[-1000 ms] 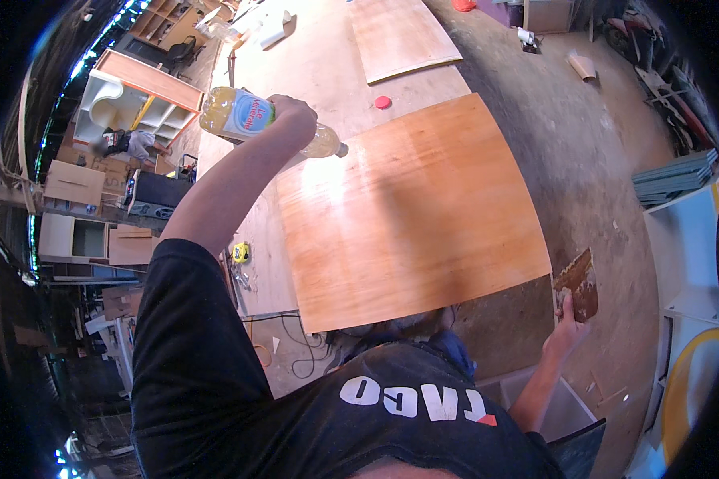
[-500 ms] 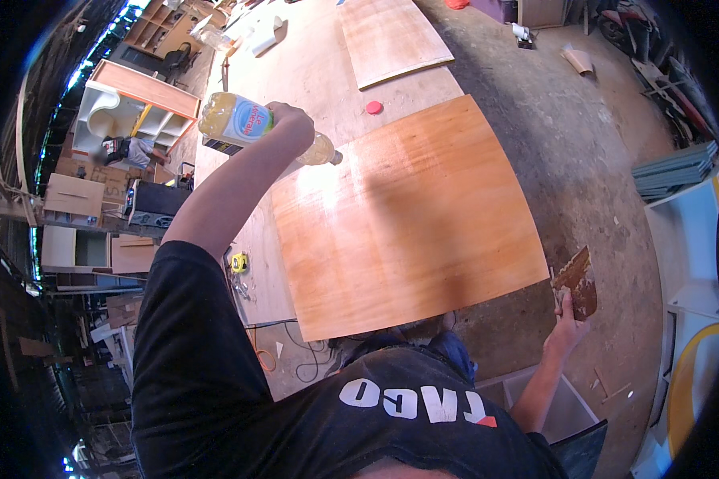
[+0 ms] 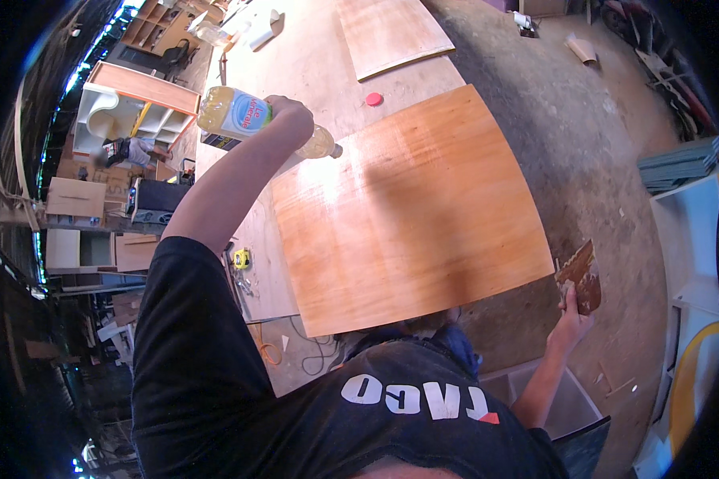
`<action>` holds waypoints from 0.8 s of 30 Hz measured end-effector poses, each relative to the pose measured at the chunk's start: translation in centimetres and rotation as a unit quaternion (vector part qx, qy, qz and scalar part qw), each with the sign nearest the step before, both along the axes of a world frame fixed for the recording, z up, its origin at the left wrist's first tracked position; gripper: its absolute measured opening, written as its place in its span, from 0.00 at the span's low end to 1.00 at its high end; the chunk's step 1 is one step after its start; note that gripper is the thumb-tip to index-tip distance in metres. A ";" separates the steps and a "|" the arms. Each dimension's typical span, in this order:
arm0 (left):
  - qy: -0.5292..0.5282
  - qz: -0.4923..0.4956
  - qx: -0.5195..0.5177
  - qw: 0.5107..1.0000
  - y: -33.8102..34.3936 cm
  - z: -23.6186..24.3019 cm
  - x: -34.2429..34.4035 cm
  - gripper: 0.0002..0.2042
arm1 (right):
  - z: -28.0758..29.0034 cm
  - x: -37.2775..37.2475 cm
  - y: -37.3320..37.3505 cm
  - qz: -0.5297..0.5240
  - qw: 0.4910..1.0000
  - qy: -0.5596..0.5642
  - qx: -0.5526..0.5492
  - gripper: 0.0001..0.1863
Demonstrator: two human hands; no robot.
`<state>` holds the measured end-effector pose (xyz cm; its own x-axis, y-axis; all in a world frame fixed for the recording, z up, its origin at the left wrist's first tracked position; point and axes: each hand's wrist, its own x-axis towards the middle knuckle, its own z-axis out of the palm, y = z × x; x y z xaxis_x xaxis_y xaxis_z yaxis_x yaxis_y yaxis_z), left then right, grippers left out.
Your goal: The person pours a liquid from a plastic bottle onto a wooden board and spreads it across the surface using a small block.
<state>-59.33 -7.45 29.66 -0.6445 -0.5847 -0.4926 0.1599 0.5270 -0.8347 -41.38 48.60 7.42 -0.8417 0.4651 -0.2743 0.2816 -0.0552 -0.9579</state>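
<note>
In my left hand (image 3: 294, 120) is a clear plastic bottle (image 3: 315, 142) of yellowish liquid, my fingers wrapped round its middle. It is tipped on its side above a reddish-brown plywood sheet (image 3: 423, 207), mouth pointing right and slightly down. I cannot make out any liquid leaving it. The sheet lies across the near end of the worktable, shiny near the bottle's mouth, with a shadow over its middle. My right hand (image 3: 571, 318) grips a brown, notched-edge spreader (image 3: 581, 279) beyond the sheet's right edge, apart from it.
A second wood panel (image 3: 395, 36) lies farther up the pale worktable (image 3: 295, 64), and a round red lid (image 3: 374, 99) sits between the panels. A yellow tape measure (image 3: 241, 258) is by the table's left edge. Another person (image 3: 132, 152) is among cabinets at the left.
The view has shifted slightly. Both hands keep their hold, and the bottle and spreader stay nearly where they were.
</note>
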 end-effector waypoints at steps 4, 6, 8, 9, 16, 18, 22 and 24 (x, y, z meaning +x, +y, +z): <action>-0.010 0.007 -0.008 1.000 0.4 0.1 -0.3 0.37 | -0.5 0.2 0.3 -0.003 1.000 -0.014 0.015 0.16; -0.015 0.006 -0.008 1.000 0.6 0.2 -0.3 0.37 | -0.4 0.2 0.2 -0.001 1.000 -0.013 0.007 0.16; -0.022 0.002 -0.004 1.000 0.6 0.2 -0.3 0.37 | -0.2 0.2 0.1 0.001 1.000 -0.011 0.001 0.17; -0.021 0.004 -0.003 1.000 0.5 0.2 -0.3 0.37 | -0.1 0.2 0.0 0.002 1.000 -0.010 -0.002 0.17; -0.014 0.016 -0.002 1.000 0.2 -0.1 -0.5 0.38 | 0.0 0.0 -0.3 -0.012 1.000 -0.015 0.012 0.16; -0.014 0.015 -0.008 1.000 0.1 -0.2 -0.6 0.37 | -0.3 0.1 -0.1 -0.006 1.000 -0.018 0.014 0.16; -0.010 0.010 -0.006 1.000 0.3 -0.1 -0.6 0.37 | -0.5 0.0 0.0 -0.006 1.000 -0.020 0.018 0.16; -0.009 0.011 -0.005 1.000 0.2 -0.2 -0.6 0.37 | -0.1 -0.1 -0.3 -0.010 1.000 -0.019 0.012 0.16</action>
